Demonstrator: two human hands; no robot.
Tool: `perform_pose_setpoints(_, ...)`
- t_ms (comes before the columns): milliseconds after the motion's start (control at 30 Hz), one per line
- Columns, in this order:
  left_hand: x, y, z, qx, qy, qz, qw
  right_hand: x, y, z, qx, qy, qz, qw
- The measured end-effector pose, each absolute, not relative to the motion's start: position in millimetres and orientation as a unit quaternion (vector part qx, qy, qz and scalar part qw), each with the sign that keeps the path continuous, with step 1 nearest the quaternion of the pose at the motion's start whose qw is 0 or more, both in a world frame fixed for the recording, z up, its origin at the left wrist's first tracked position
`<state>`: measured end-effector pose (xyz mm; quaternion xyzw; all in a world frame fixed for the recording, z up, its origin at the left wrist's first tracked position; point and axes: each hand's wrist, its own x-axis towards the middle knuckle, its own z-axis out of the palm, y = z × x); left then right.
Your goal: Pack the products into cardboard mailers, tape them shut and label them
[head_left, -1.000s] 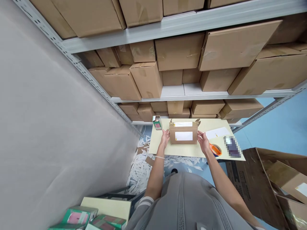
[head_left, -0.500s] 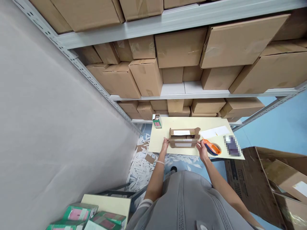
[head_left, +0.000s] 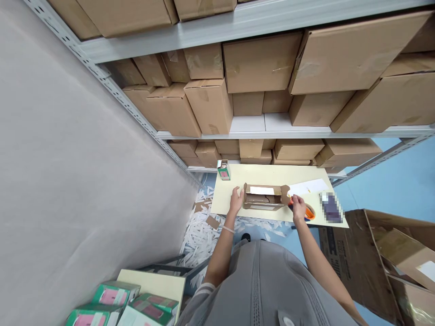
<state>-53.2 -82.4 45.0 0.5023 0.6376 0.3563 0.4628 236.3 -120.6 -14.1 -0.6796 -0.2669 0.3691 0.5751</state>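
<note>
A small brown cardboard box [head_left: 267, 207] with white labels lies on the cream tabletop [head_left: 234, 174], its top open and the inside partly in shadow. My left hand [head_left: 236, 200] is beside the box's left end, fingers apart and holding nothing. At the box's right end, my right hand [head_left: 298, 209] has its fingers loosely bent near the raised end flap [head_left: 284, 194]; contact with the flap cannot be made out. Under and beside that hand lies an orange and blue looped tool [head_left: 310, 212], which it partly hides.
A green and white carton [head_left: 224, 171] stands at the table's back left. White paper [head_left: 307, 186] and a pixelated dark item [head_left: 331, 207] lie on the right. Shelves of boxes rise behind. A large carton [head_left: 353, 253] stands right; several green boxes [head_left: 113, 295] sit lower left.
My left hand has come off the box's left end. My right hand has moved right, over the orange tool. The box has tipped so that more of its inside shows.
</note>
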Motion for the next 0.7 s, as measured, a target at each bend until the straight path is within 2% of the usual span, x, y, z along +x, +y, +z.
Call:
perform_pose_setpoints(67, -45.7, -76.4, 58.1, 0.572, 0.62, 0.357, 0.402, 233.8, -110.1, 6.1, -0.702, -0.311, 0.3, 0.566)
perform_pose_setpoints(133, -34.4, -71.6, 70.0, 0.654, 0.583, 0.332, 0.349, 224.0, -98.7, 25.5, -0.705, -0.411, 0.252, 0.52)
perform_pose_setpoints(267, -12.4, -71.0, 81.0, 0.787, 0.513, 0.207, 0.272, 194.9, -86.8, 43.2, -0.671, -0.601, 0.227, 0.37)
perform_pose_setpoints(400, -11.1, -85.3, 73.9, 0.827, 0.493, 0.116, 0.242, 177.5, -99.5, 31.1, -0.664, -0.668, 0.22, 0.255)
perform_pose_setpoints(567, -24.8, -105.4, 64.6, 0.8, 0.516, 0.13, 0.279, 176.6, -119.7, 16.6, -0.646, -0.703, 0.206, 0.213)
perform_pose_setpoints(700, -29.1, -108.5, 64.7, 0.805, 0.518, 0.131, 0.258, 178.1, -124.2, 15.3, -0.632, -0.722, 0.192, 0.208)
